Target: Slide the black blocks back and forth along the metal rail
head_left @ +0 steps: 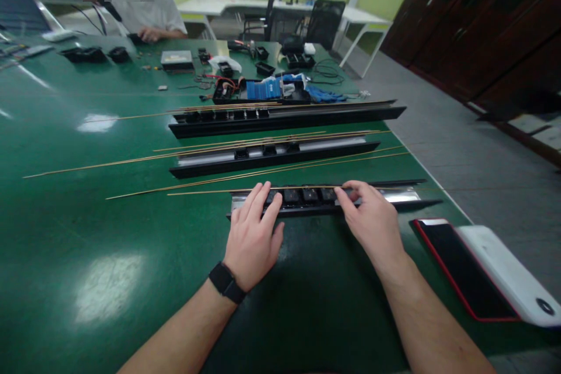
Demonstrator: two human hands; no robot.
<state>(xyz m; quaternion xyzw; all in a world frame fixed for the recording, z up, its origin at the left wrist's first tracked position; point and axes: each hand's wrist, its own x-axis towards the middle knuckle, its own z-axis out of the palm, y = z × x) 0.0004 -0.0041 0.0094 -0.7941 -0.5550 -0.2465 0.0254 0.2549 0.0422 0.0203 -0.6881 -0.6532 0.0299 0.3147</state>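
Observation:
A long black trough-like channel (307,213) with a shiny inner face lies across the table in front of me, several black blocks (309,194) sitting in it. Along its far edge runs a thin golden rod (197,191), jutting out past the left end. My left hand (256,228) rests over the left part of the channel, fingers stretched out and holding nothing. At the blocks' right side, thumb and fingers of my right hand (370,210) are pinched together at the rod's right end; the exact contact is partly hidden.
Two similar channels (272,159) (289,121) lie farther back with loose golden rods (131,162). Behind them is an open black case (302,90) with blue packs. A red-edged phone (467,269) and a white device (508,274) lie right. Another person (151,9) sits across the green table (175,280).

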